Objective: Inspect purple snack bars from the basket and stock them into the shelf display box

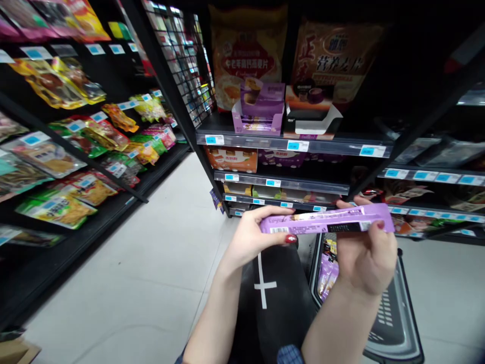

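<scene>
A long, slim purple sachet is stretched level between my hands, its barcode side facing me. My left hand pinches one end between thumb and fingers. The other end is gripped by my right hand, thumb in front and fingers behind. Below my right forearm, a dark shopping basket stands on the floor with similar purple sachets in it. Ahead on the shelf sits an open purple display box holding more purple sachets, beside an open brown and white box.
Large cereal bags stand behind the boxes. Lower shelves carry orange cartons and purple cartons. At left, a black rack holds bagged snacks. Pale floor tiles lie between the racks. A black-clad leg shows beneath my hands.
</scene>
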Available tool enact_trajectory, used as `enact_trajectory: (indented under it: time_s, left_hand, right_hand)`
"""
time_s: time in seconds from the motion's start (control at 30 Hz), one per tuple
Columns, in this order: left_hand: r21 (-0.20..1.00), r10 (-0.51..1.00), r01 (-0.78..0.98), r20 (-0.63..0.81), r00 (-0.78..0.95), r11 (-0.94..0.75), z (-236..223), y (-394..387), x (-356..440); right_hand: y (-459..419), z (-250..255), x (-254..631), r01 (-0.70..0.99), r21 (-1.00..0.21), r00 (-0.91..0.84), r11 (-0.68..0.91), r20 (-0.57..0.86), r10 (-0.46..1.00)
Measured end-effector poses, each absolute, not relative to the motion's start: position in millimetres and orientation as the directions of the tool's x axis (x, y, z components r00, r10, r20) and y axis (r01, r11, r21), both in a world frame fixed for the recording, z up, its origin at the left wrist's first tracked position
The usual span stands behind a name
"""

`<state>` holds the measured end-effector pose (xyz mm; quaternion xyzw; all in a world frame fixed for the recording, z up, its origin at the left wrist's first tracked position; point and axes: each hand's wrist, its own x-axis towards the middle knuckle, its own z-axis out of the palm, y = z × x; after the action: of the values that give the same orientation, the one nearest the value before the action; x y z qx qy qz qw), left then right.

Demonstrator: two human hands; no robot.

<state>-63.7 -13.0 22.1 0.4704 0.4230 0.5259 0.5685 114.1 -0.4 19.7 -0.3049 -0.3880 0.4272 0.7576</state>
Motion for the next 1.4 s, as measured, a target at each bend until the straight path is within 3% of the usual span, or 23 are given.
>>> enact_trajectory:
  time_s: [0.13,0.27,0.43,1.0,1.2,1.4]
  left_hand:
    - [0.936,0.976,-0.281,0.192,-0.099,-0.212,21,-15,-70]
    - [0.865,0.939,-0.374,0.269,-0.215,-0.333,23,-20,-66]
    - [0.878,0.899,-0.279,0.296,-0.323,-0.390,28,-24,-60]
    - [0.891,0.908,-0.255,0.300,-0.293,-0.376,25,-24,-58]
    - [0.889,0.854,-0.143,0.356,-0.380,-0.434,27,-23,-55]
    - [0.940,0.933,-0.075,0.317,-0.169,-0.333,26,-22,-65]
  right_hand:
    - [0,20,115,-0.372,-0.817,0.350,0.440,0.315,0.882]
    - [0,22,112,-0.322,-0.844,0.355,0.430,0.314,0.881]
    - [0,23,112,-0.292,-0.860,0.342,0.418,0.314,0.886]
    - [-1,25,116,-0.355,-0.872,0.327,0.338,0.223,0.918]
    - [2,25,116,-0.346,-0.904,0.311,0.250,0.141,0.940]
    - [0,26,118,-0.340,-0.893,0.316,0.295,0.187,0.930]
